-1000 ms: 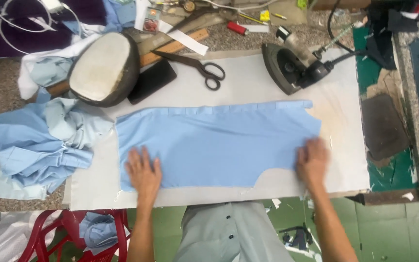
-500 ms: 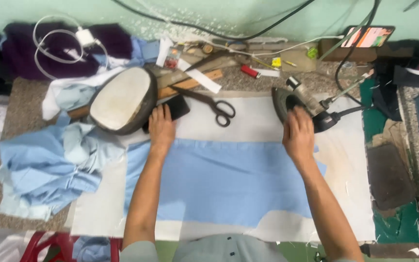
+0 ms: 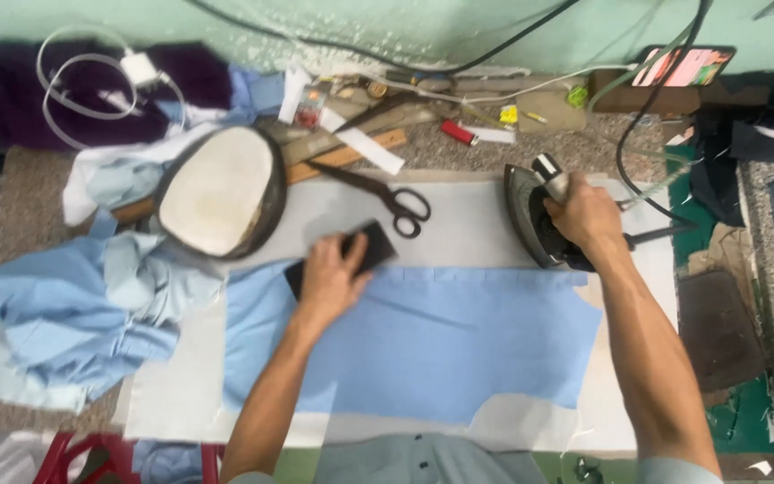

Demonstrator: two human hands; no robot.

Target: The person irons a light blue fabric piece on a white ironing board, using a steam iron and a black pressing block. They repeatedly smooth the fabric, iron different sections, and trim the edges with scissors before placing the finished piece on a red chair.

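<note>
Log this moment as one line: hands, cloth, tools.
left hand: on black flat object | right hand: gripping iron | blue cloth: spread flat | scissors: untouched

Both arms reach up from the bottom edge, bare from the elbows down. The left arm slants up and to the right, and the left hand [image 3: 331, 276] lies palm down with its fingers [image 3: 351, 248] bent a little and its fingertips resting on something flat. The right arm slants up and to the left, almost straight. The right hand [image 3: 587, 215] is curled in a tight fist around a handle, with the knuckles on top and the thumb tucked near the left side. The two hands are well apart.
</note>
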